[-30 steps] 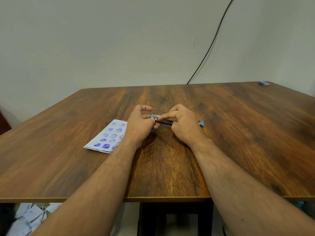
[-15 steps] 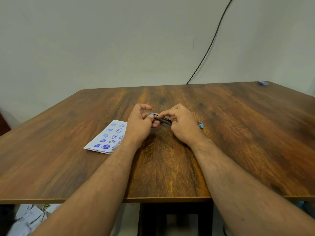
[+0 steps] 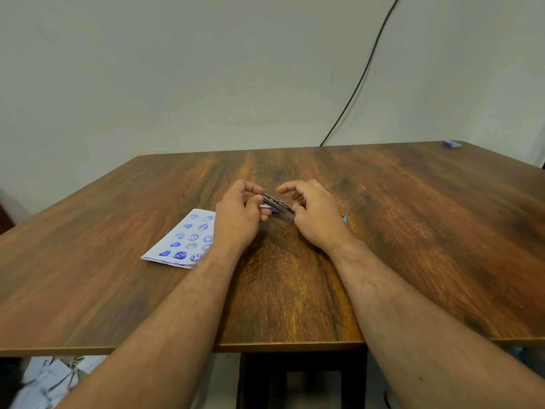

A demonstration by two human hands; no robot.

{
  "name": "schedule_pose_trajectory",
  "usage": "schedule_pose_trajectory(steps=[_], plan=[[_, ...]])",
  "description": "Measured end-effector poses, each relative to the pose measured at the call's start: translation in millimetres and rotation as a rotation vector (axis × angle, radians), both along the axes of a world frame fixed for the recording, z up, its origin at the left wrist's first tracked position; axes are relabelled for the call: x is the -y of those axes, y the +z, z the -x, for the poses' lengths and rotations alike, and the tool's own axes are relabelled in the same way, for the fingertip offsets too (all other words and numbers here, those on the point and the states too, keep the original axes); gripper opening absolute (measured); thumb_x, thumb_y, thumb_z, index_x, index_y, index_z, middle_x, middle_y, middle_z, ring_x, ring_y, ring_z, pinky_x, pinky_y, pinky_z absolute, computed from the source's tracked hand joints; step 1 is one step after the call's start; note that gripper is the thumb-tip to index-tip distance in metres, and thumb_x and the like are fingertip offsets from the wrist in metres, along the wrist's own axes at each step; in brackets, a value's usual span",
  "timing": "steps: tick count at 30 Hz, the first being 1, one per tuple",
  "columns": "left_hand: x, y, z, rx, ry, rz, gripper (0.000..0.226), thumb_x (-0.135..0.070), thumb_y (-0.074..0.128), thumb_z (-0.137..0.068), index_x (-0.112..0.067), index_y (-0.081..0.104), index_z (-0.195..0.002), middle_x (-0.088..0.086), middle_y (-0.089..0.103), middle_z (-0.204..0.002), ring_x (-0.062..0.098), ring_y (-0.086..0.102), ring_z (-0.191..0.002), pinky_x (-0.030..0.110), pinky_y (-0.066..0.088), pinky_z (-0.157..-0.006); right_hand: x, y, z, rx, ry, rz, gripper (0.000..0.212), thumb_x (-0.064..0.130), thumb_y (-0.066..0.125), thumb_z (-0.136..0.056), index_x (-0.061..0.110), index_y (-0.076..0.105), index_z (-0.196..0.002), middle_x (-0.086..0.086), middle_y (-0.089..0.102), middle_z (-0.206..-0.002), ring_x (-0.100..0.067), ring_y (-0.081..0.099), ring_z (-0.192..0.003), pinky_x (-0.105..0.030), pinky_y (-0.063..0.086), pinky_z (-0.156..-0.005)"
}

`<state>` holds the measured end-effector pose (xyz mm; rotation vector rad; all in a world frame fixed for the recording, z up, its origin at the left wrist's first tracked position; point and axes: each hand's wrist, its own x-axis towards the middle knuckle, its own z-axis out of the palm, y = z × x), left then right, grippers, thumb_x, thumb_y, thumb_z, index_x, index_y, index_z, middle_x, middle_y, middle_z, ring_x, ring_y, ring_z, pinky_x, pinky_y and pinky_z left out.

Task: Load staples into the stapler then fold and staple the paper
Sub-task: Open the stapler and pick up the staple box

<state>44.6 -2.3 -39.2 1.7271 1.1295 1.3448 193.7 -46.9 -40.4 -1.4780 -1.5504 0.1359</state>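
From the head view, your left hand (image 3: 239, 215) and right hand (image 3: 317, 212) both pinch the stapler (image 3: 277, 204) just above the bench (image 3: 413, 231). You're loading, I judge; the paper (image 3: 184, 240) lies flat, unstapled, beside your left wrist.

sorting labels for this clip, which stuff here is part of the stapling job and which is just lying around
Part of the job:
- stapler, held between left hand and right hand
- stamped paper, flat on the table

Lying about:
- small blue item at the far right corner
- black cable on the wall
- papers on the floor
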Motion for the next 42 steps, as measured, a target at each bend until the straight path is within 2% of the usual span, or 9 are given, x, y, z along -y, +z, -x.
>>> schedule_pose_trajectory(steps=[4,9,13,16,21,26,30,36,42], plan=[[0.2,0.5,0.7,-0.034,-0.001,0.008,0.022,-0.006,0.053,-0.098,-0.025,0.059,-0.107,0.002,0.074,-0.092,0.010,0.073,-0.068,0.031,0.061,-0.073,1.0,0.7,0.3,-0.001,-0.016,-0.006,0.040,-0.004,0.052,-0.093,0.027,0.070,-0.110,0.002,0.053,-0.111,-0.006,0.052,-0.102,-0.005,0.035,-0.078],[1.0,0.0,-0.4,-0.023,0.022,-0.023,0.018,-0.007,0.057,-0.096,-0.020,0.050,-0.104,0.002,0.072,-0.089,0.012,0.074,-0.066,0.034,0.062,-0.071,2.5,2.7,1.7,0.004,-0.012,-0.008,0.049,-0.009,0.049,-0.088,0.031,0.074,-0.103,-0.001,0.052,-0.106,-0.010,0.054,-0.098,-0.006,0.035,-0.076],[0.4,-0.2,0.0,-0.049,0.012,0.000,0.020,-0.007,0.056,-0.096,-0.026,0.052,-0.096,0.004,0.074,-0.090,0.012,0.074,-0.069,0.033,0.062,-0.072,7.5,5.8,3.5,0.012,0.049,0.043,0.054,-0.011,0.050,-0.089,0.032,0.077,-0.105,0.001,0.049,-0.103,0.000,0.046,-0.091,0.000,0.034,-0.072],[0.5,-0.7,-0.2,-0.034,0.006,-0.003,0.024,-0.004,0.057,-0.095,-0.028,0.051,-0.098,0.005,0.073,-0.088,0.014,0.075,-0.069,0.035,0.063,-0.072,9.3,6.8,3.7,0.040,0.063,0.084,0.053,-0.009,0.051,-0.092,0.033,0.076,-0.113,0.002,0.049,-0.105,0.001,0.044,-0.091,-0.004,0.034,-0.073],[1.3,0.1,-0.3,-0.025,0.004,0.012,0.023,-0.004,0.056,-0.096,-0.024,0.051,-0.107,0.006,0.073,-0.089,0.012,0.074,-0.069,0.032,0.062,-0.072,8.2,6.8,4.1,0.034,0.039,0.067,0.052,-0.010,0.050,-0.091,0.030,0.077,-0.112,0.001,0.050,-0.105,0.000,0.044,-0.091,-0.006,0.033,-0.075],[1.0,-1.0,0.3,-0.010,0.003,0.021,0.025,-0.001,0.054,-0.097,-0.024,0.050,-0.108,0.009,0.073,-0.093,0.008,0.073,-0.067,0.024,0.058,-0.066,4.2,4.5,3.5,0.053,-0.034,0.050,0.041,-0.007,0.053,-0.088,0.023,0.079,-0.099,0.005,0.049,-0.099,-0.004,0.045,-0.091,-0.002,0.032,-0.072],[0.3,-2.0,-0.4,0.009,0.002,0.017,0.025,0.000,0.053,-0.097,-0.024,0.052,-0.106,0.010,0.073,-0.094,0.012,0.075,-0.072,0.031,0.062,-0.072,5.4,4.4,4.1,0.054,-0.037,0.021,0.041,-0.006,0.052,-0.088,0.026,0.077,-0.093,0.002,0.052,-0.100,-0.006,0.047,-0.091,-0.006,0.032,-0.070],[1.0,-1.6,0.6,-0.006,-0.001,0.004,0.031,0.000,0.054,-0.096,-0.031,0.054,-0.097,0.007,0.073,-0.091,0.012,0.075,-0.073,0.036,0.062,-0.077,7.4,4.7,5.0,0.070,0.022,0.068,0.052,-0.010,0.052,-0.088,0.030,0.078,-0.109,-0.001,0.051,-0.103,-0.005,0.044,-0.087,-0.009,0.036,-0.075],[2.2,-0.3,-0.2,0.005,-0.009,0.029,0.027,0.002,0.051,-0.097,-0.023,0.056,-0.107,0.008,0.072,-0.098,0.009,0.075,-0.076,0.030,0.062,-0.077,6.0,4.4,4.5,0.111,-0.025,0.062,0.041,-0.005,0.050,-0.090,0.022,0.078,-0.103,0.003,0.049,-0.100,-0.010,0.045,-0.094,-0.007,0.029,-0.071]])
